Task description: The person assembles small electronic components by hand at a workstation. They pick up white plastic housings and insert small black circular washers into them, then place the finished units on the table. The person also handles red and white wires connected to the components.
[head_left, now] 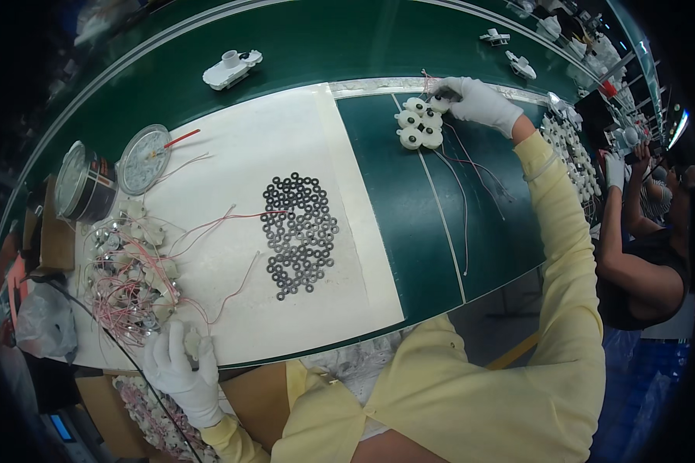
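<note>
My left hand [181, 374], in a white glove, is at the table's near left edge with its fingers closed around a small whitish part [192, 344]. Just beyond it lies a tangled pile of small white and metal parts with pink and red wires [131, 282]. My right hand [483, 104], also gloved, reaches to the far side of the green surface. Its fingertips close on the far-right piece of a tight cluster of white round parts with black centres [421, 127]; the glove partly hides that piece. Thin wires [463, 201] trail from the cluster toward me.
Many black rings [297, 235] lie spread on the white sheet [232, 147]. A tub [86, 185] and a round lid [144, 160] with a red stick stand at left. White assemblies [230, 71] sit on the green belt [309, 46]. A co-worker [641, 247] is at right.
</note>
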A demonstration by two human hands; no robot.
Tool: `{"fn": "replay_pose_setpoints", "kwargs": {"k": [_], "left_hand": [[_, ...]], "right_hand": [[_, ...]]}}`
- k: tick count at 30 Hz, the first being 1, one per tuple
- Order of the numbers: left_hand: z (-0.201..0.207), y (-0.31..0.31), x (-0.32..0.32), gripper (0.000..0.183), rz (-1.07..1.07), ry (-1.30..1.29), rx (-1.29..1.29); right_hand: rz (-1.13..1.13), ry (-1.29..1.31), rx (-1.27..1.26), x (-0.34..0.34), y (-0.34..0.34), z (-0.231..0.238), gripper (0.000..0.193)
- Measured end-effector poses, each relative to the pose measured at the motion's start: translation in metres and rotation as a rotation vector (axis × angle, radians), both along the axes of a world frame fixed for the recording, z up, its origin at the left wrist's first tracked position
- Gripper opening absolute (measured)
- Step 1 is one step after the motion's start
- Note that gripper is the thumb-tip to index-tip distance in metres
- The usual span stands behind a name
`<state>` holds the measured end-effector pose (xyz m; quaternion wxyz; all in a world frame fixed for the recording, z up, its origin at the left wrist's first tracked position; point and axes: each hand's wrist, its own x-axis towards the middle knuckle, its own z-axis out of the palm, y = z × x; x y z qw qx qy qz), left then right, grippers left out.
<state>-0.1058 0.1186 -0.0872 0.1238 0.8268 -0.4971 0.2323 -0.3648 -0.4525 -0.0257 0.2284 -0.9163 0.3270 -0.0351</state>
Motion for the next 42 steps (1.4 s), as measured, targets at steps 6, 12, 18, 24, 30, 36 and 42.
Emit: {"fn": "replay_pose_setpoints", "kwargs": {"k": [6, 12, 18, 24, 30, 36, 42], "left_hand": [[0.003, -0.004, 0.004, 0.045, -0.025, 0.026, 0.000], [0.009, -0.003, 0.010, 0.044, -0.119, -0.060, -0.096], [0.037, -0.001, 0.010, 0.051, -0.110, 0.026, -0.174], [0.036, 0.004, 0.009, 0.060, -0.232, 0.755, -0.829], [0.078, -0.005, -0.016, 0.081, -0.589, 0.471, -0.954], [0.089, -0.074, -0.069, 0.038, -0.257, 0.521, -0.083], [0.047, -0.087, -0.061, 0.041, 0.035, 0.989, -0.040]], "right_hand": [[0.088, -0.061, -0.037, 0.002, -0.007, -0.011, 0.044], [-0.017, -0.185, -0.159, -0.017, 0.015, 0.010, 0.052], [0.146, -0.420, -0.348, -0.050, 0.131, 0.030, 0.045], [0.342, -0.525, -0.008, -0.071, 0.254, 0.004, 0.042], [0.311, -0.576, -0.059, -0.020, 0.310, -0.038, 0.045], [0.302, -0.588, -0.086, -0.022, 0.311, -0.053, 0.047], [0.337, -0.541, -0.106, -0.022, 0.311, -0.049, 0.045]]}}
